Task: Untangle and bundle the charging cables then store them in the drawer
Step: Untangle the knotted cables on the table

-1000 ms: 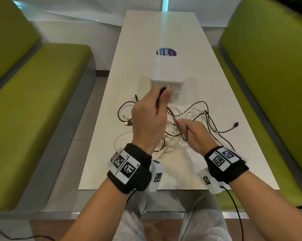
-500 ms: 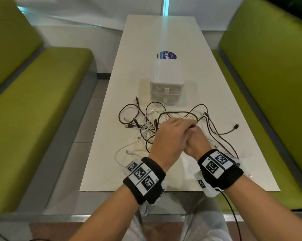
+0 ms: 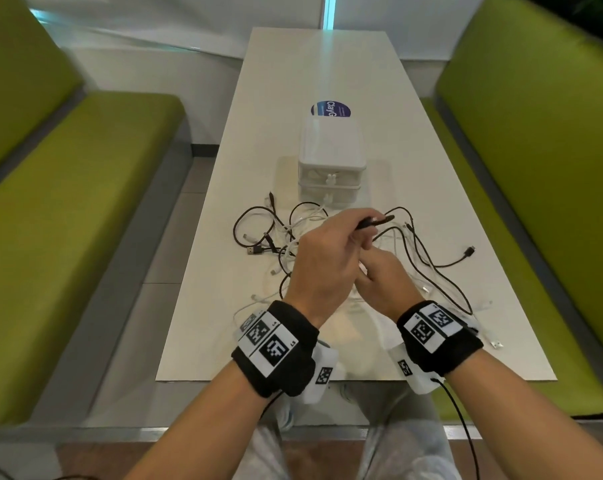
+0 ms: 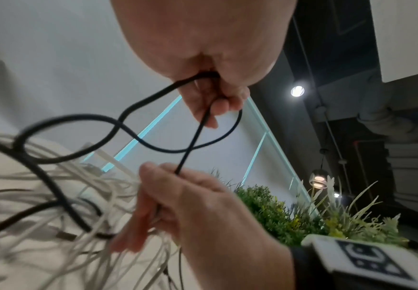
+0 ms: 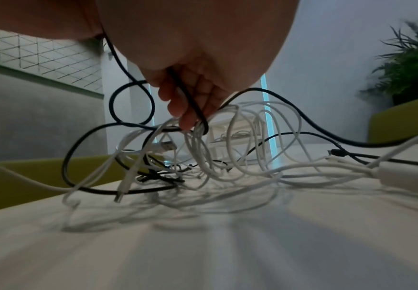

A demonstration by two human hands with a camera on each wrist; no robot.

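A tangle of black and white charging cables (image 3: 286, 237) lies on the white table (image 3: 203, 334), in front of a small white drawer unit (image 3: 331, 157) whose two drawers are closed. My left hand (image 3: 360, 225) pinches a folded loop of one black cable (image 3: 386, 218) just above the pile. My right hand (image 3: 379, 275) sits right beside and below it, gripping the same black cable (image 4: 195, 135) lower down. In the right wrist view, my fingers (image 5: 190, 94) curl round the black cable (image 5: 195, 109) over loops of white cable (image 5: 247, 137).
Green benches (image 3: 71, 237) flank the table on both sides. A round blue sticker (image 3: 330, 109) lies behind the drawer unit. A black plug (image 3: 470, 251) reaches toward the right edge, and a white plug (image 3: 496, 342) lies near my right wrist.
My left hand came down from in front of the drawer unit to meet the right hand, and now lifts a loop of black cable slightly. The right hand stayed over the pile.
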